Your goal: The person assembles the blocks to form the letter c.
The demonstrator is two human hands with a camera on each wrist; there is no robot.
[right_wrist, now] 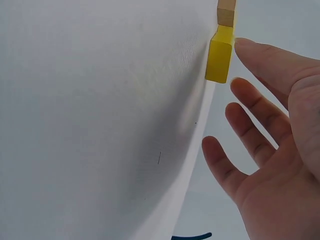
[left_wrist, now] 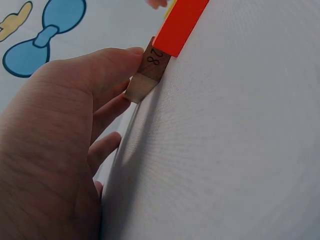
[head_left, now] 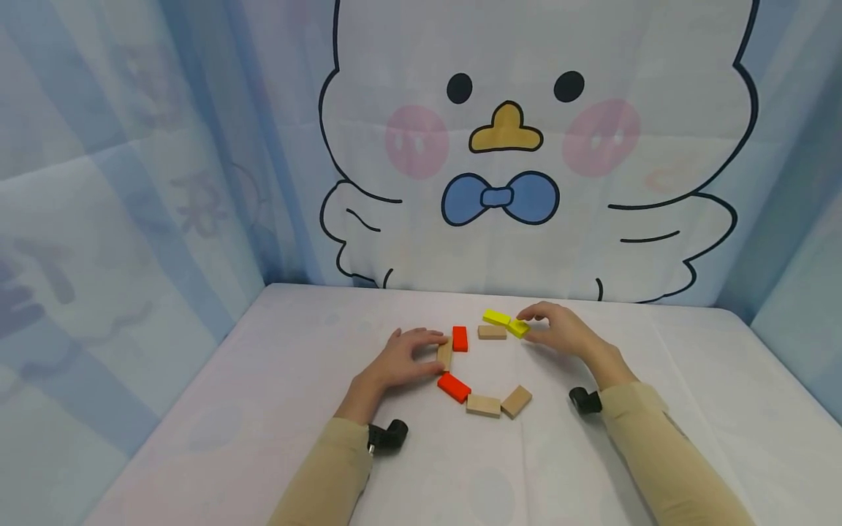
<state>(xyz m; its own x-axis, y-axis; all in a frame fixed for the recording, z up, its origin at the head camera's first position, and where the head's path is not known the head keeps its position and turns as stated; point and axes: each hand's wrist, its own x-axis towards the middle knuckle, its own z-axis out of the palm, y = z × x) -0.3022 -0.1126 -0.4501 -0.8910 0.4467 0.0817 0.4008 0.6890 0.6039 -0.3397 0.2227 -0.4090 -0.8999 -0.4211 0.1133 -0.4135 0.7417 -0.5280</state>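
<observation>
My left hand [head_left: 406,356] holds a plain wooden block [head_left: 444,355] at the left of a ring of blocks, thumb at the near end and fingertips at the far end. In the left wrist view this wooden block [left_wrist: 150,70] shows the number 28. A red block [head_left: 454,387] lies just nearer, another red block [head_left: 460,339] beyond. At the ring's far right, my right hand [head_left: 559,329] is at a yellow block [head_left: 518,329]. The right wrist view shows the thumb tip right beside this yellow block [right_wrist: 219,55], with the other visible fingers spread apart.
A second yellow block [head_left: 496,317] meets the first at its corner, behind a wooden block [head_left: 492,333]. Two more wooden blocks, one straight [head_left: 483,406] and one angled [head_left: 516,402], form the ring's near side. A printed curtain [head_left: 526,248] hangs behind the white-covered table [head_left: 276,409].
</observation>
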